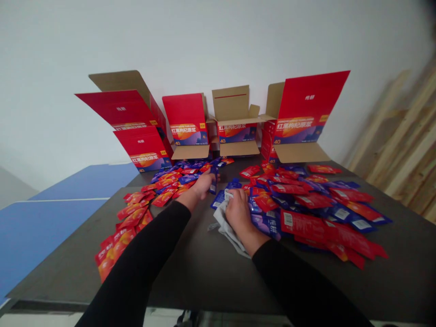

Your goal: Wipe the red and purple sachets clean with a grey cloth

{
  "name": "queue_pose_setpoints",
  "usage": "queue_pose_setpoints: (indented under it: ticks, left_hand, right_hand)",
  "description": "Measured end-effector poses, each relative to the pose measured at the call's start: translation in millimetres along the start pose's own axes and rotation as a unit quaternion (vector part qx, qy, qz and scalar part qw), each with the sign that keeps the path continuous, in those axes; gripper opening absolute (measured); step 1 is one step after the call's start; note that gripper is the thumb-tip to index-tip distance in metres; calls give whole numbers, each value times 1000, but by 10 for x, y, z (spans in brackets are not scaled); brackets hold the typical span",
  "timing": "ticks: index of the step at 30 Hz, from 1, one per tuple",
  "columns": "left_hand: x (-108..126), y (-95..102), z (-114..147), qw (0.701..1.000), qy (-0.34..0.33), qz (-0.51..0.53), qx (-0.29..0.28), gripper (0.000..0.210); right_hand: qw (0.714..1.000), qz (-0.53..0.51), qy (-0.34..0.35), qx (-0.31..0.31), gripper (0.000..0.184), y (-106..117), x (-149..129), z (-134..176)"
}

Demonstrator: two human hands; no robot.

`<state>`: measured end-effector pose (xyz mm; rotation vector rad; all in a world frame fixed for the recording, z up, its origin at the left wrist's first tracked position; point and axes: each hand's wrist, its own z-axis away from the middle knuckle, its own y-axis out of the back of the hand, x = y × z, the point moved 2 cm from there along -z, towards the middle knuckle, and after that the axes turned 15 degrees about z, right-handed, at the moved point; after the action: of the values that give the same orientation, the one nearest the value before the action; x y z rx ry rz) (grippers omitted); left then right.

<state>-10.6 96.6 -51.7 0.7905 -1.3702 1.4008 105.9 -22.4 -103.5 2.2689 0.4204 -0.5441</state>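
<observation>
My left hand [203, 185] reaches to the middle of the dark table and is closed on a blue pouch [213, 180], which it holds roughly upright. Nearer to me, my right hand [239, 209] grips a light grey cloth [223, 222] that hangs down onto the tabletop. Blue pouches [267, 222] lie right beside and partly beneath that hand. To the left spreads a loose pile of red and blue pouches [170, 185]. A larger heap of red and blue pouches [306, 195] covers the right side. The fingertips of both hands are partly hidden.
Along the back stand several red cartons with raised flaps, among them a left carton [146, 147], a middle carton [236, 131] and a right carton [299, 127]. A blue table-tennis table [75, 190] adjoins on the left. Wooden boards [398, 141] lean at the right.
</observation>
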Motion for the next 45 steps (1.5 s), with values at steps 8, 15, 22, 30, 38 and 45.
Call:
queue_pose_setpoints:
  ticks: [8,15,22,30,38,45]
  left_hand:
    - [-50,405,1004,960,76,269,18,24]
    - [-180,413,1253,930,98,350,-45,44]
    - [-228,428,1178,928,130,336,-89,55]
    - [-276,335,1199,921,157,314,-167,65]
    - [-308,256,1249,916,167,310,-193,61]
    - [-368,235,1272,924,174,287,-181,49]
  right_hand:
    - [998,-40,41,7,33,55,-46,-3]
    - [976,-80,197,-45,38,122,-191,75]
    - [917,-72,376,-111,31,249,-392,182]
    - [904,-41,405,-129,33,262,-422,205]
    - [941,-16,326,-90,30,256,-355,138]
    - [964,-3,259,-56,31,254,-273,62]
